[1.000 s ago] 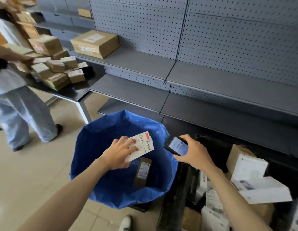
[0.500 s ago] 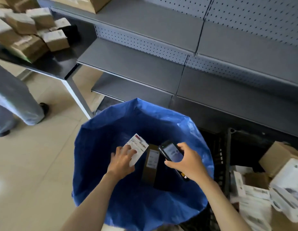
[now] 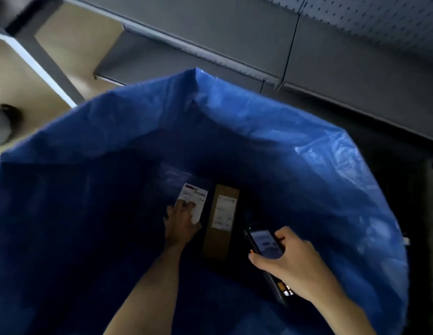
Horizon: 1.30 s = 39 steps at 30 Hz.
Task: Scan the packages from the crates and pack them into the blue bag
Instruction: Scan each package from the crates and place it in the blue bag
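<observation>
A: Grey shelves [image 3: 210, 32] stood behind. Where was the package?
B: Low in the blue bag [image 3: 307, 146]. The left hand [image 3: 180, 223] gripped the white package [image 3: 193, 199] by its near end, long axis pointing away, just left of a brown box [image 3: 222, 218]. The right hand [image 3: 290, 259], nearer us, clutched the scanner [image 3: 266, 243].

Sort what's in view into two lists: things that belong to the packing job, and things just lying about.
Job:
bag
package, held by the left hand inside the bag
box, lying in the bag
scanner, gripped by the right hand

Just there:
shelves
table leg
</observation>
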### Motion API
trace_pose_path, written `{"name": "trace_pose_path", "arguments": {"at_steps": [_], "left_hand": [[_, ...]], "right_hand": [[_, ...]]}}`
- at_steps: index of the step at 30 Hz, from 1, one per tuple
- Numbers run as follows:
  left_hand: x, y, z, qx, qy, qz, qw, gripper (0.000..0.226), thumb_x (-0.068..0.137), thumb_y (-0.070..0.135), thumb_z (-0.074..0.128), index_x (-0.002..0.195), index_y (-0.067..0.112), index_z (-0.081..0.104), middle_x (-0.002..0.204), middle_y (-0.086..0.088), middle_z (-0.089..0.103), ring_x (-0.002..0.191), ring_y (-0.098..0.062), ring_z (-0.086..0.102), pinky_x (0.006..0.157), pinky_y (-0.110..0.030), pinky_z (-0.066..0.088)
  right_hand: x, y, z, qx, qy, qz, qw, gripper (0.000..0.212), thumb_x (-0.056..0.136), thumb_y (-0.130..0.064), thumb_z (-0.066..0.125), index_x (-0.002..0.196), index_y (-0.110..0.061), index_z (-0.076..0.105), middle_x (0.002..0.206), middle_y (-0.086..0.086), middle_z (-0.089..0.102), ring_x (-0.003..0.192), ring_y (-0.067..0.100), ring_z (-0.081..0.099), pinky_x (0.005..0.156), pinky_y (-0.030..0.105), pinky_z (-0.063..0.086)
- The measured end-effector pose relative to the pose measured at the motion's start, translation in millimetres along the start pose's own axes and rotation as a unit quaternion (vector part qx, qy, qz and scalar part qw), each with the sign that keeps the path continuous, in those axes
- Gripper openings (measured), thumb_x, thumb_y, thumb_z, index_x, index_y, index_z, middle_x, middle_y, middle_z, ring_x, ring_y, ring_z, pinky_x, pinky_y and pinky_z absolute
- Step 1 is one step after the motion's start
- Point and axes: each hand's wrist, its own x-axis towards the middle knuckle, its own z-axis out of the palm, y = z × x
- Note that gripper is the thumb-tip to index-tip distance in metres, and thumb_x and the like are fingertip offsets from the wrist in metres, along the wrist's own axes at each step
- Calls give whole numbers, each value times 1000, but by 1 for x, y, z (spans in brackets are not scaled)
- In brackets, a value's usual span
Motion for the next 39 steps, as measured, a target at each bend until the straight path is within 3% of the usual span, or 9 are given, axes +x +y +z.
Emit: {"name": "trace_pose_path", "arguments": {"at_steps": [5, 12, 16, 19, 22, 26, 29, 32, 39], "left_hand": [[23, -20, 54, -58, 4, -16, 998, 64, 80, 40, 81, 137, 24, 58, 142, -4, 43, 115, -30, 37, 90, -48, 49], [38, -35, 97, -108, -32, -12, 994, 58, 84, 33, 81, 135, 20, 56, 144, -5, 35, 125, -30, 33, 105, -42, 42], [51, -48, 113, -102, -76, -12, 992, 58, 83, 24, 81, 134, 19, 54, 148, -5, 30, 128, -33, 36, 107, -47, 44], [57, -48, 119, -152, -108, 4, 982, 20, 101, 12, 60, 120, 16, 55, 143, -11, 39, 113, -27, 53, 100, -43, 53], [56, -43, 113, -140, -130, 28, 981, 18, 107, 7, 44, 121, 12, 53, 138, -9, 43, 101, -14, 54, 87, -24, 55], [47, -29, 81, -108, -149, 46, 982, 30, 107, 12, 47, 136, 5, 52, 145, -6, 40, 114, -14, 46, 91, -17, 39], [36, -12, 38, -54, -183, 61, 980, 35, 108, 17, 46, 141, 8, 47, 147, -5, 40, 121, -19, 48, 94, -19, 40], [16, 11, -19, 10, -193, 103, 976, 39, 107, 22, 45, 145, 12, 45, 148, -8, 45, 124, -23, 49, 98, -27, 44], [-69, 63, -129, 143, -80, 180, 970, 43, 104, 42, 47, 142, 23, 46, 144, -2, 51, 126, -21, 50, 92, -35, 48]], "right_hand": [[5, 3, 5, 10, 5, 17, 1000, 65, 55, -79, 76, 99, -38, 54, 92, -16, 69, 86, 3, 65, 73, 27, 56], [7, 2, 8, 14, 9, 17, 1000, 72, 47, -85, 72, 104, -46, 51, 95, -23, 70, 89, -1, 65, 81, 27, 57], [9, -1, 11, -1, 6, 7, 1000, 74, 46, -89, 69, 104, -50, 46, 96, -25, 68, 91, 0, 65, 82, 26, 57], [8, -6, 10, 4, 3, 6, 1000, 72, 48, -86, 73, 104, -50, 44, 95, -26, 67, 88, -3, 64, 80, 23, 56], [7, -8, 7, 5, 4, 1, 1000, 72, 52, -84, 75, 107, -49, 43, 96, -25, 66, 87, -4, 63, 77, 19, 55], [-3, -9, -1, -9, 33, -11, 999, 72, 53, -86, 70, 108, -50, 41, 99, -27, 64, 92, 0, 61, 79, 22, 54], [-18, -12, -10, -10, 73, -17, 997, 75, 53, -87, 66, 112, -48, 40, 103, -23, 63, 100, 14, 61, 82, 35, 55], [-41, -20, -24, -11, 102, -11, 995, 71, 62, -78, 72, 115, -44, 41, 100, -18, 57, 106, 23, 62, 81, 38, 53], [-97, -21, -49, -17, 165, -21, 986, 82, 65, -75, 75, 129, -36, 40, 124, -9, 66, 116, 23, 63, 86, 38, 51]]}}
